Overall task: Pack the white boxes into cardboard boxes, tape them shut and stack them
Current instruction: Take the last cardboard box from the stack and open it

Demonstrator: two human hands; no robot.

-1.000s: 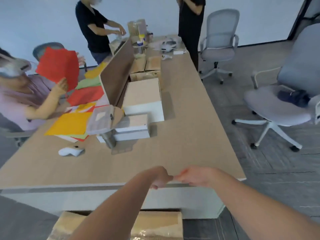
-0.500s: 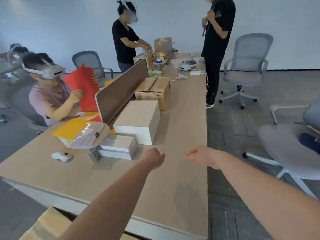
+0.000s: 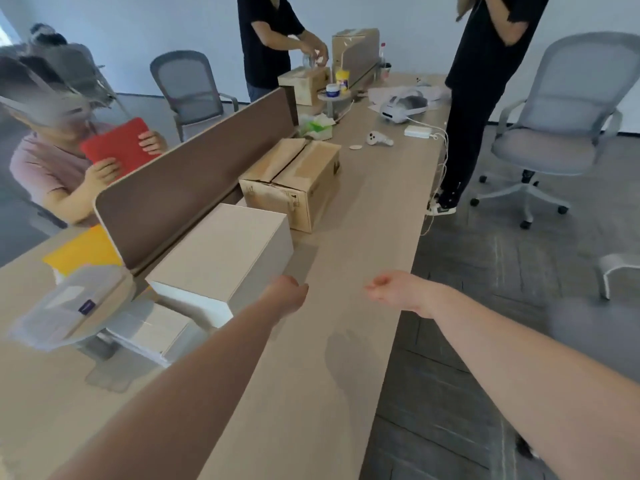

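Nearer now, curled empty left hand [image 3: 289,295] reaches big white box's [image 3: 221,258] corner.

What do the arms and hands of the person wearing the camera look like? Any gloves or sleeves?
Both forearms are bare as far as the view reaches: no sleeves show. The left hand and right hand wear no gloves, and no watch, band or ring can be made out, though the picture is slightly blurred.
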